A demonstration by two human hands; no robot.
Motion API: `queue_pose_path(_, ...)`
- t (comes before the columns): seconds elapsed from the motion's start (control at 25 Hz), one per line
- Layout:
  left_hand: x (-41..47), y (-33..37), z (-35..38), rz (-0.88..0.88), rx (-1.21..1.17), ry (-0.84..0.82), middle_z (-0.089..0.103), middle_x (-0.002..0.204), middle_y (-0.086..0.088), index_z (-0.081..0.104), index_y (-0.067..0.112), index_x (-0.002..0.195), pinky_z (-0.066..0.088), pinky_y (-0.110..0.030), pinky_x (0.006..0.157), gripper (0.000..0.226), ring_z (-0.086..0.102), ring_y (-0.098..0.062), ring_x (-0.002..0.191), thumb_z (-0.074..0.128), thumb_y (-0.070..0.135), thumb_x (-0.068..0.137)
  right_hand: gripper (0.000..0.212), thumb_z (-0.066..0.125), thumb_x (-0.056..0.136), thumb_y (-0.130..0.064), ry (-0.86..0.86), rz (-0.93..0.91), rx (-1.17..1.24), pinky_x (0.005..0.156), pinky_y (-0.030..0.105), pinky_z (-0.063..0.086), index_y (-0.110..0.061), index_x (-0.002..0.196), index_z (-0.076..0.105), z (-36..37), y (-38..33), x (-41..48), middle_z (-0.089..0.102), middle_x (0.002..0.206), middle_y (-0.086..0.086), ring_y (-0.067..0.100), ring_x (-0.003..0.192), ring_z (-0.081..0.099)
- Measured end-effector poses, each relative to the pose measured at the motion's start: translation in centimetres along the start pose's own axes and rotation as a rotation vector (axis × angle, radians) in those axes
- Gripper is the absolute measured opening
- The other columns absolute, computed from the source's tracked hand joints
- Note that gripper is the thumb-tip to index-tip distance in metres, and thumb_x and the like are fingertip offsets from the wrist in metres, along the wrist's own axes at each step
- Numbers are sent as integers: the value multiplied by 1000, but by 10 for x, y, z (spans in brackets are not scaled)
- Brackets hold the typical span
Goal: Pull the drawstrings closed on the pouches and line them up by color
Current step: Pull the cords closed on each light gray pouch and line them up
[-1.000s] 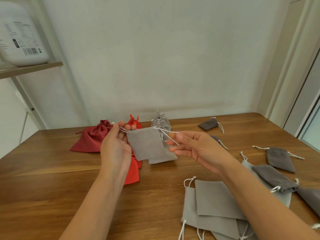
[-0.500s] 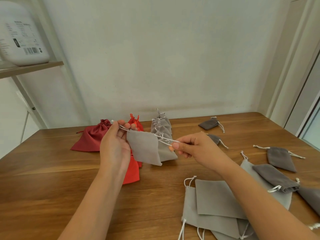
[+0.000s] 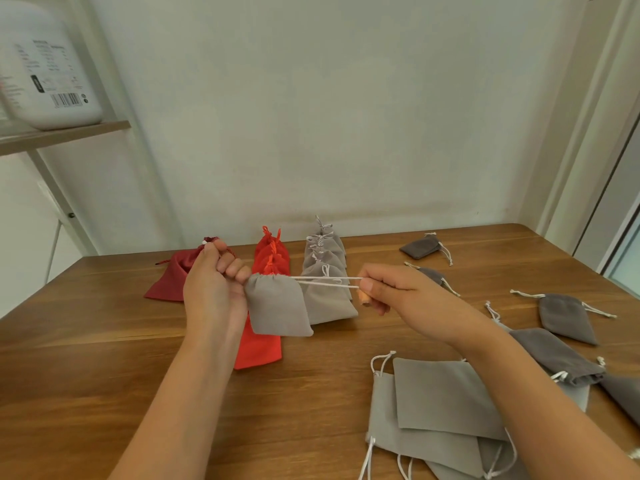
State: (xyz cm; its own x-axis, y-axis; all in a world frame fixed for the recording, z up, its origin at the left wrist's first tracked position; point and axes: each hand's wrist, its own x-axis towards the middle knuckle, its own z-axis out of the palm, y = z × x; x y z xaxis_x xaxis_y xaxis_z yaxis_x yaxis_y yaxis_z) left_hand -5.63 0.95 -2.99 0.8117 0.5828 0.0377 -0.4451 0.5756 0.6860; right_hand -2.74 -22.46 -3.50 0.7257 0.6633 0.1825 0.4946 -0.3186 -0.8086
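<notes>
A light grey pouch hangs above the wooden table, its mouth gathered tight. My left hand grips the pouch's left drawstring end at its top corner. My right hand pinches the white drawstring, stretched taut to the right of the pouch. Behind them lie a row of closed light grey pouches, a row of orange-red pouches and a dark red pouch.
Flat light grey pouches are stacked at the near right. Several dark grey pouches lie scattered on the right side, one more at the back. A white container stands on a shelf at upper left.
My right hand has drawn the string out to the right and the pouch's mouth has cinched shut. My left hand has stayed at the pouch's left corner.
</notes>
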Motion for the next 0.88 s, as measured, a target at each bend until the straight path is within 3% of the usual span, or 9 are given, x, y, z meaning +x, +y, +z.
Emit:
queue_pose_path(0.12,-11,4,6,116,517,-134,37,42,13,55,12,70,20,-13,35,33,26,0,35,40,15,100,31,41,99,-18,-49,35,66,65,22,38,-16,70,50,-1,-8,-4,46,66,-7,7,64,43)
queue_pose_path(0.2,-28,0,14,141,944,-370,56,48,14,67,8,74,30,-10,46,33,42,4,39,48,20,98,33,40,97,-14,-15,37,101,64,29,34,-17,65,44,-2,-11,-4,41,63,-6,9,62,37)
queue_pose_path(0.28,-44,-8,20,68,1108,-597,68,61,17,75,10,84,43,-11,69,28,58,13,60,56,29,91,33,40,96,-15,2,28,66,63,29,33,-18,64,44,-1,-12,-4,40,60,-8,8,59,36)
queue_pose_path(0.4,-52,-16,23,-48,1087,-763,68,59,16,76,9,89,43,-5,66,23,62,11,65,64,27,83,41,43,97,-18,-11,-1,7,57,21,32,-30,60,56,5,-13,-3,43,55,-15,1,54,36)
queue_pose_path(0.48,-50,-20,22,-98,1052,-811,75,77,3,77,9,84,45,-8,73,20,68,-1,83,69,26,78,32,47,96,-18,4,-17,-17,56,22,30,-15,68,62,6,-9,-1,42,58,-11,1,55,35)
queue_pose_path(0.56,-49,-26,19,-110,1025,-800,75,83,-6,76,10,77,48,-11,77,13,69,-10,89,70,21,77,28,52,95,-18,49,-41,12,57,24,32,-4,71,58,7,-6,2,45,61,-5,3,57,37)
queue_pose_path(0.68,-48,-30,19,-18,934,-649,75,82,-4,75,12,69,48,-10,77,14,69,-7,86,70,24,75,16,67,82,-28,233,-55,327,60,22,45,-13,79,66,10,-4,7,63,68,-4,8,62,54)
queue_pose_path(0.8,-47,-30,20,57,874,-559,75,79,0,75,14,66,49,-13,78,19,69,-4,84,69,32,70,29,68,77,-28,293,-17,503,79,30,55,-11,100,73,14,3,11,74,94,0,13,88,67)
queue_pose_path(0.88,-47,-31,20,51,875,-575,75,78,2,75,15,67,48,-12,77,17,69,-3,84,69,31,70,34,67,80,-28,249,10,580,96,43,50,-9,107,72,21,6,12,73,106,5,19,105,65)
